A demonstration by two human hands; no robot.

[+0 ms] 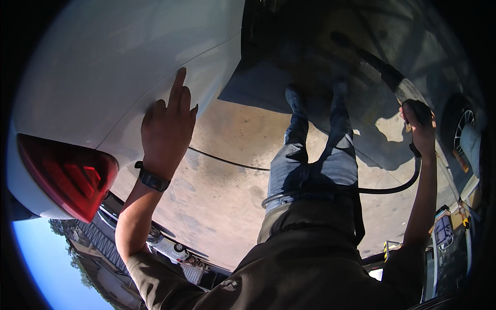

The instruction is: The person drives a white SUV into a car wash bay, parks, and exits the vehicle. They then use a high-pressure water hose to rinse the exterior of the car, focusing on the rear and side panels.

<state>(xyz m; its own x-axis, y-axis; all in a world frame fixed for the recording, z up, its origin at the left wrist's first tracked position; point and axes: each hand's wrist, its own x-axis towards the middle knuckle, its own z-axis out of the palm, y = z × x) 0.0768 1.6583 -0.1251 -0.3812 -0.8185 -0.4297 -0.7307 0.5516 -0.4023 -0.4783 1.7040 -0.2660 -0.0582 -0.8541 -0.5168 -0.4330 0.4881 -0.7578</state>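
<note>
At the left is the rear corner of a white car (128,73), with a red tail light (69,174) below my left hand. My left hand (166,128) is at the body panel near a thin panel seam (133,102). One finger reaches out along that seam, the others are partly bent, and nothing is in the hand. On the right, my right hand (419,120) grips the handle of a spray gun with a long dark wand (381,69). The wand points away towards the shaded floor. A black hose (391,190) runs from the handle and passes across my waist.
The hose continues along the concrete floor (228,209) as a thin line (228,162) towards the car. A wheel (465,124) of another vehicle stands at the far right. Below it are a metal frame (449,174) and stacked items (443,228). Parked vehicles (166,248) are at the lower left.
</note>
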